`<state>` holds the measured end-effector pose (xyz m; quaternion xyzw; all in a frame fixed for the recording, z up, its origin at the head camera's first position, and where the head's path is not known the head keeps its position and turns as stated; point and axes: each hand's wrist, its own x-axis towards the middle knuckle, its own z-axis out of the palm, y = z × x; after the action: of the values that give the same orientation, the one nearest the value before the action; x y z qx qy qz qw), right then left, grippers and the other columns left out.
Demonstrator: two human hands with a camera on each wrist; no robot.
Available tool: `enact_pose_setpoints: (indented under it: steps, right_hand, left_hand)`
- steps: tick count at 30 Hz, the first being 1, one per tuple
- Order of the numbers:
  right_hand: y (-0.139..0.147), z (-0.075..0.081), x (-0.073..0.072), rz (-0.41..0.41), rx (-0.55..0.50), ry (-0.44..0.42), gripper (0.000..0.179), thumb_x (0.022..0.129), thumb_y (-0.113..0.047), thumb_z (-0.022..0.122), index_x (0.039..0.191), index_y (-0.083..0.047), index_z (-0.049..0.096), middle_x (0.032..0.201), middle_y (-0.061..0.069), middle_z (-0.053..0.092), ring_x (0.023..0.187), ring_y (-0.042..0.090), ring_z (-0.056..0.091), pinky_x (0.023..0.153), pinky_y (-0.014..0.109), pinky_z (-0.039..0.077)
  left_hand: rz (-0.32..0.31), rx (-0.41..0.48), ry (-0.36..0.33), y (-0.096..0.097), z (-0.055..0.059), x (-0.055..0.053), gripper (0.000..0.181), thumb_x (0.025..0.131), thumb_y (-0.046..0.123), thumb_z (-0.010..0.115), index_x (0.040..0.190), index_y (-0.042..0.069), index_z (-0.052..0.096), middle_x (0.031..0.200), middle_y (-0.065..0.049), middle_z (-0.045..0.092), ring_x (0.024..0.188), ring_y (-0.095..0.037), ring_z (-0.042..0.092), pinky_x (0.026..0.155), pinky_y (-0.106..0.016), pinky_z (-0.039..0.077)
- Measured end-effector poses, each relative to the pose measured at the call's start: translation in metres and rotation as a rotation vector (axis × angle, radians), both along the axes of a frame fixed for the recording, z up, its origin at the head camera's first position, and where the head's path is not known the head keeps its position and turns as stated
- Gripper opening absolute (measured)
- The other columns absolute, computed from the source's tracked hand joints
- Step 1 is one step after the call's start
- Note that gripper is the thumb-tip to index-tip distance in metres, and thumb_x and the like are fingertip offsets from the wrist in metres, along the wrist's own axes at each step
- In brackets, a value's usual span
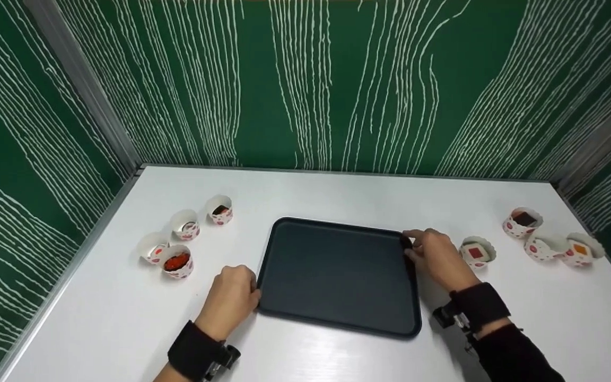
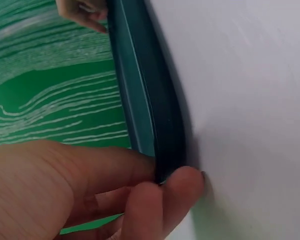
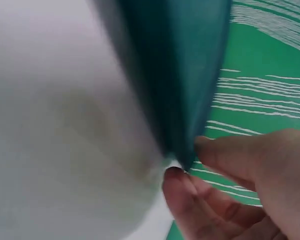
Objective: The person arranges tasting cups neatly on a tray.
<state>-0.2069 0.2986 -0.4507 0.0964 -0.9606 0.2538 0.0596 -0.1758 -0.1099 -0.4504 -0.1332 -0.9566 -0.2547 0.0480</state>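
Observation:
A dark rectangular tray [image 1: 337, 276] lies slightly turned in the middle of the white table. My left hand [image 1: 234, 292] grips its left edge close to the near corner. In the left wrist view, the fingers [image 2: 145, 205] curl around the tray's rim [image 2: 165, 115]. Across from it, my right hand [image 1: 438, 254] pinches the right edge by the far corner. The right wrist view has the thumb and fingertips [image 3: 177, 185] on either side of the tray's rim [image 3: 162, 75]. Just right of that hand stands a paper cup [image 1: 478, 253] with a red-and-white piece inside.
On the left is a group of patterned paper cups, one with red contents [image 1: 178, 262] and another with a dark piece [image 1: 220, 210]. Several more cups stand at the right, among them one holding an orange-and-white piece [image 1: 579, 250]. A green, white-lined wall [image 1: 255, 85] rises behind the table.

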Motion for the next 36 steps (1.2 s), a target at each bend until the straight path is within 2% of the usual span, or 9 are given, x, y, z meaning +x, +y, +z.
enact_pose_setpoints:
  steps: [5, 9, 12, 15, 22, 31, 36]
  right_hand:
    - [-0.007, 0.001, 0.029, -0.03, -0.043, -0.061, 0.045, 0.094, -0.005, 0.078, 0.131, 0.016, 0.066, 0.085, 0.012, 0.076, 0.078, 0.023, 0.071, 0.068, 0.035, 0.056]
    - [-0.011, -0.003, 0.054, -0.06, -0.032, -0.088, 0.042, 0.092, -0.006, 0.081, 0.124, 0.018, 0.069, 0.078, 0.005, 0.073, 0.069, 0.014, 0.061, 0.06, 0.027, 0.046]
    - [-0.012, -0.005, 0.064, -0.074, -0.028, -0.123, 0.038, 0.093, -0.004, 0.079, 0.124, 0.016, 0.071, 0.076, 0.002, 0.07, 0.07, 0.013, 0.059, 0.06, 0.026, 0.044]
    - [-0.01, -0.007, 0.066, -0.071, -0.03, -0.129, 0.036, 0.094, -0.001, 0.077, 0.125, 0.017, 0.07, 0.077, 0.004, 0.071, 0.072, 0.014, 0.06, 0.061, 0.025, 0.045]
    - [-0.002, -0.012, 0.058, -0.08, -0.043, -0.045, 0.033, 0.094, 0.004, 0.075, 0.124, 0.018, 0.07, 0.089, 0.014, 0.073, 0.078, 0.018, 0.066, 0.062, 0.024, 0.049]
    - [-0.001, -0.018, 0.054, -0.085, -0.023, 0.007, 0.026, 0.093, 0.006, 0.074, 0.116, 0.017, 0.074, 0.083, 0.012, 0.071, 0.075, 0.018, 0.062, 0.061, 0.027, 0.047]
    - [0.001, -0.016, 0.056, -0.088, -0.022, -0.025, 0.028, 0.093, 0.005, 0.073, 0.119, 0.017, 0.073, 0.082, 0.011, 0.072, 0.072, 0.017, 0.062, 0.06, 0.027, 0.047]
  left_hand:
    - [0.034, 0.019, -0.033, -0.002, -0.002, -0.003, 0.014, 0.081, 0.002, 0.088, 0.078, 0.003, 0.074, 0.08, -0.012, 0.077, 0.067, -0.019, 0.065, 0.06, -0.036, 0.054]
    - [0.039, 0.045, -0.045, -0.001, -0.004, -0.004, 0.011, 0.083, 0.001, 0.085, 0.079, 0.004, 0.075, 0.079, -0.012, 0.077, 0.066, -0.018, 0.063, 0.059, -0.035, 0.052]
    - [0.038, 0.053, -0.052, 0.001, -0.004, -0.003, 0.015, 0.083, 0.0, 0.084, 0.075, 0.005, 0.072, 0.075, -0.009, 0.075, 0.064, -0.016, 0.061, 0.058, -0.033, 0.051]
    - [0.025, 0.049, -0.055, 0.003, -0.005, -0.002, 0.02, 0.083, 0.0, 0.083, 0.071, 0.008, 0.069, 0.071, -0.006, 0.072, 0.063, -0.015, 0.059, 0.057, -0.032, 0.049]
    - [-0.038, 0.052, 0.003, 0.011, -0.005, -0.002, 0.029, 0.082, -0.004, 0.081, 0.064, 0.009, 0.063, 0.064, -0.003, 0.065, 0.06, -0.014, 0.056, 0.054, -0.032, 0.046]
    - [-0.049, 0.056, -0.03, 0.013, -0.005, 0.001, 0.029, 0.082, -0.004, 0.08, 0.062, 0.009, 0.063, 0.062, -0.003, 0.065, 0.059, -0.013, 0.055, 0.053, -0.03, 0.045]
    - [-0.053, 0.058, -0.03, 0.014, -0.004, 0.003, 0.03, 0.081, -0.005, 0.08, 0.061, 0.009, 0.063, 0.062, -0.002, 0.064, 0.059, -0.013, 0.054, 0.053, -0.029, 0.045]
